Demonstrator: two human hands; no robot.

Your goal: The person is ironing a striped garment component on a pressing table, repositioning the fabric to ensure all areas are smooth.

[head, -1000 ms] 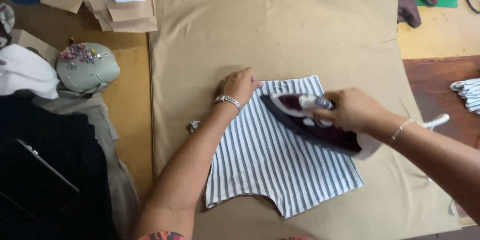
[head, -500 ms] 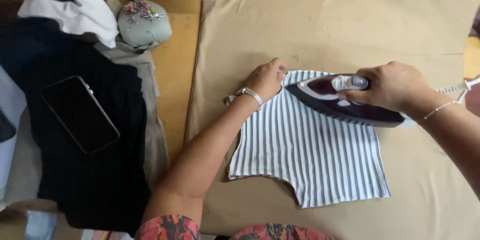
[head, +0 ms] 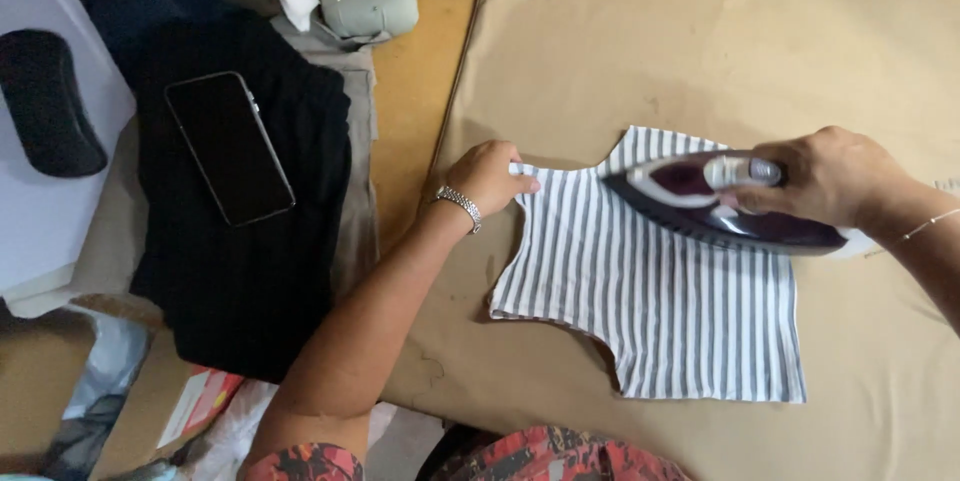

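Brown paper covers worktop; right hand gripping iron on striped fabric. Left hand, at 9 o'clock, fingers flat pinning the edge: burn risk if the iron slides closer.

Single head cam — looks steeply down, close over worktable.

Silver watch, thin bracelet, red patterned sleeve

Right hand gripping dark red iron on striped fabric piece, left hand at its corner.
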